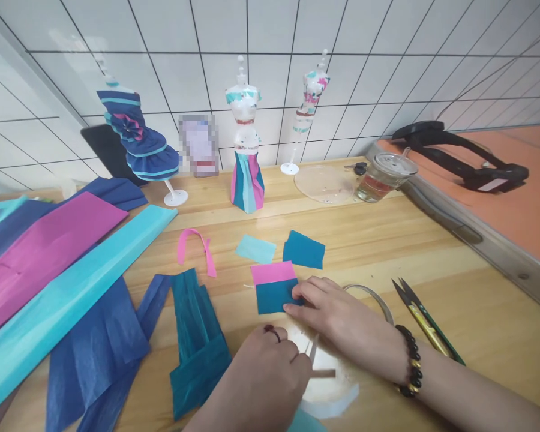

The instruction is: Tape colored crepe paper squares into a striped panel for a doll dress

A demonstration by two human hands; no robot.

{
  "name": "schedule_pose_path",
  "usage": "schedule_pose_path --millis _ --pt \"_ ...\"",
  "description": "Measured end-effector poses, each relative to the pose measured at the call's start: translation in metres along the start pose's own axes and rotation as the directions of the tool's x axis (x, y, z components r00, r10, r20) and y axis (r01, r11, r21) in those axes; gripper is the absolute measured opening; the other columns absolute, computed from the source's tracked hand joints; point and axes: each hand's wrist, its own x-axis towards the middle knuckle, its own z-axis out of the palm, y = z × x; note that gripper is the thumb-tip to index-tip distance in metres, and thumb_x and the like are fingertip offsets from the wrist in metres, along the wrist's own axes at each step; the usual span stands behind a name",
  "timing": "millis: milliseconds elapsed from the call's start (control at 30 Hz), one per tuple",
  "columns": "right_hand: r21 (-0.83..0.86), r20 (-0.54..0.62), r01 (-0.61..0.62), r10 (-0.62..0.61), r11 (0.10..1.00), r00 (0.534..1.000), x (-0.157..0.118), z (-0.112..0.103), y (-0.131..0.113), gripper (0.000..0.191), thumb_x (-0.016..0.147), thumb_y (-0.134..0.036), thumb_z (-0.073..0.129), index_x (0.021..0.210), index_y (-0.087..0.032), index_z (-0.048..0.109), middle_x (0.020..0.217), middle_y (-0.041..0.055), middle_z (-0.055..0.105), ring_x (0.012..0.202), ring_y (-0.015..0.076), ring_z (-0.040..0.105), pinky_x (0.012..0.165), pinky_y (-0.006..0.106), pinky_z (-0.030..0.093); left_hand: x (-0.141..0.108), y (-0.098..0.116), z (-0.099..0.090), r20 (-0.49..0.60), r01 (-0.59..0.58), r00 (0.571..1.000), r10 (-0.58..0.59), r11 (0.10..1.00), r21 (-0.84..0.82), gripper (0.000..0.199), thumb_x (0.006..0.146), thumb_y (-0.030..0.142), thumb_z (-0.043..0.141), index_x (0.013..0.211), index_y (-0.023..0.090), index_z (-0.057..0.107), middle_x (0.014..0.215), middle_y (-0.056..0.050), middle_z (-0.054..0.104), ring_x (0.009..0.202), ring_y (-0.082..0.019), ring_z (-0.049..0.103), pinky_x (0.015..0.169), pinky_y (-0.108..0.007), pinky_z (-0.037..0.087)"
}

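Observation:
My left hand is closed in a fist at the bottom centre, over a white patch. A thin brown strip and a pale pointed piece stick out beside its fingers; what it grips is partly hidden. My right hand has its thumb and curled fingers on the right edge of a teal fabric piece, holding it on the table. This piece overlaps a pink fabric piece. Behind them are a light aqua piece and a dark teal piece.
Folded fabrics cover the left side, beside a crumpled teal cloth. Small dress forms stand along the tiled wall. Thread snips lie right of my right hand, and a glass jar stands at the back right.

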Motion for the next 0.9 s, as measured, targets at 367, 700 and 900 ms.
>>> schedule_pose_path --millis 367,700,900 --pt "0.055 -0.079 0.028 -0.023 0.998 0.997 0.0 -0.008 -0.001 0.026 0.09 -0.012 0.041 0.104 -0.02 0.062 0.093 0.0087 0.06 0.092 0.0225 0.056 0.079 0.035 0.047 -0.001 -0.005 0.001 0.028 0.043 0.999 -0.04 0.992 -0.119 0.015 0.08 0.011 0.051 0.068 0.018 0.057 0.064 0.0 0.066 0.058 -0.017 0.059 0.06 -0.029 0.043" --pt "0.297 0.033 -0.065 0.058 0.953 0.998 -0.024 -0.019 0.012 0.012 0.089 -0.03 0.053 0.093 -0.022 0.061 0.087 0.0006 0.064 0.086 0.0158 0.057 0.079 0.032 0.042 -0.011 -0.02 -0.012 -0.112 0.176 0.963 -0.247 0.884 -0.434 0.027 0.082 0.008 0.045 0.057 0.017 0.046 0.052 0.006 0.052 0.054 -0.009 0.043 0.06 -0.023 0.031" --pt "0.277 0.02 -0.081 0.079 0.957 0.997 -0.031 -0.018 0.016 0.012 0.088 -0.025 0.053 0.078 -0.021 0.058 0.079 -0.0009 0.062 0.081 0.0146 0.056 0.079 0.032 0.039 -0.013 -0.025 -0.018 -0.076 0.257 0.931 -0.357 0.789 -0.558 0.021 0.08 0.009 0.048 0.062 0.018 0.055 0.058 0.004 0.057 0.059 -0.009 0.048 0.062 -0.021 0.032"
